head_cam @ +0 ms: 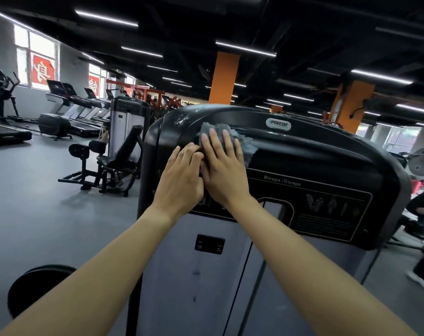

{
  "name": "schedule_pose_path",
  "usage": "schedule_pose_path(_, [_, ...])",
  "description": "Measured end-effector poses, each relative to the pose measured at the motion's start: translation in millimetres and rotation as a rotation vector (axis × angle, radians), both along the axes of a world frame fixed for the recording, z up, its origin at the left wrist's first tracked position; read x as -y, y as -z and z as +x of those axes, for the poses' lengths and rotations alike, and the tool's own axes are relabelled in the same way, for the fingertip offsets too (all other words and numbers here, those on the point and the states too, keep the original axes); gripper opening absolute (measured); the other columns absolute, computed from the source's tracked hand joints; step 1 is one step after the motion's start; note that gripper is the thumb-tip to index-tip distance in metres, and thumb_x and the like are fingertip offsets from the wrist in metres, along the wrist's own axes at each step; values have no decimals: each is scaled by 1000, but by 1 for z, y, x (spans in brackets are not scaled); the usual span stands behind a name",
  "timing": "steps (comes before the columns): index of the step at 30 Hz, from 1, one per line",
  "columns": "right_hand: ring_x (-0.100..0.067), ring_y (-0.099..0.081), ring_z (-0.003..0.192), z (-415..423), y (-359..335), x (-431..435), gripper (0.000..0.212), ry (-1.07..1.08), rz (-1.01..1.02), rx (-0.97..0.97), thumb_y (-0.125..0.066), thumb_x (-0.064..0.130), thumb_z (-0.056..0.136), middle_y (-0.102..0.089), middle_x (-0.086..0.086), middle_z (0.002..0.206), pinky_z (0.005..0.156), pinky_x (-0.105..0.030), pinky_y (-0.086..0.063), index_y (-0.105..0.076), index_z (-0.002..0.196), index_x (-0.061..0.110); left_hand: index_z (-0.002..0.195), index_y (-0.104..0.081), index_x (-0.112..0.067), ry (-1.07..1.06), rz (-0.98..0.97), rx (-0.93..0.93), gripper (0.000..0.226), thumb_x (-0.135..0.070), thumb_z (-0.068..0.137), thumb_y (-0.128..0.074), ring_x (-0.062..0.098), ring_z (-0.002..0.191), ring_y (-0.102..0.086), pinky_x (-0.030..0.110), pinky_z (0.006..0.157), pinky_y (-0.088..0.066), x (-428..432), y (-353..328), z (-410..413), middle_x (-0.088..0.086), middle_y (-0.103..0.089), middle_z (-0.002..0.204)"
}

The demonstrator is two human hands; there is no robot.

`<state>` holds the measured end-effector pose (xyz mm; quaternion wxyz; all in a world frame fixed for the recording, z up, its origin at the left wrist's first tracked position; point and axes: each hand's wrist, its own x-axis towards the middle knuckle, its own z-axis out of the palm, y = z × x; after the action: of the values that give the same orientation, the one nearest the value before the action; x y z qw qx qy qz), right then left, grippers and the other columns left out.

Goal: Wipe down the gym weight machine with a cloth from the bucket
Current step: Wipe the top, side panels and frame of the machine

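Observation:
The weight machine (pixel 315 151) stands right in front of me, with a black curved top cover, a Precor badge and a "Biceps/Triceps" label above a grey body. A grey cloth (pixel 245 139) lies flat on the left part of the black cover. My right hand (pixel 223 170) presses flat on the cloth with its fingers spread. My left hand (pixel 182 175) rests beside it, fingers bent against the cloth's left edge and the cover. White smears (pixel 184 120) show on the cover's upper left corner. No bucket is in view.
A black seated machine (pixel 109 161) stands on the grey floor to the left, with treadmills (pixel 80 105) along the windows behind. A round black pad (pixel 36 289) sits low at the left. A person's legs (pixel 421 263) are at the right edge. Orange pillars (pixel 224 78) rise behind.

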<state>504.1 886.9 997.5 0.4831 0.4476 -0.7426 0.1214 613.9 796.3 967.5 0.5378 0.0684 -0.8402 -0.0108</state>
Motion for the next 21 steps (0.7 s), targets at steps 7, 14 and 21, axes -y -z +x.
schedule_pose_path(7, [-27, -16, 158, -46, -5, -77, 57, 22, 68, -81, -36, 33, 108, -24, -4, 170, 128, -47, -14, -26, 163, 18, 127, -52, -4, 53, -50, 35, 47, 0, 80, -56, 28, 146, -39, 48, 126, -25, -41, -4, -28, 12, -48, 144])
schedule_pose_path(14, [-25, -24, 155, -96, -7, -164, 58, 216, -356, 172, -33, 28, 100, -39, -5, 163, 128, -46, -13, -40, 156, 14, 130, -52, -6, 101, -155, 74, 47, -3, 83, -56, 28, 150, -35, 48, 126, -24, -86, -24, -65, 12, -46, 148])
schedule_pose_path(21, [-22, -14, 159, -92, -8, -174, 63, 84, -154, 173, -32, 31, 99, -28, -1, 169, 130, -43, -7, -33, 161, 19, 133, -51, -6, 140, -192, 91, 49, -6, 84, -55, 28, 150, -35, 48, 126, -23, -125, -36, -96, 12, -47, 149])
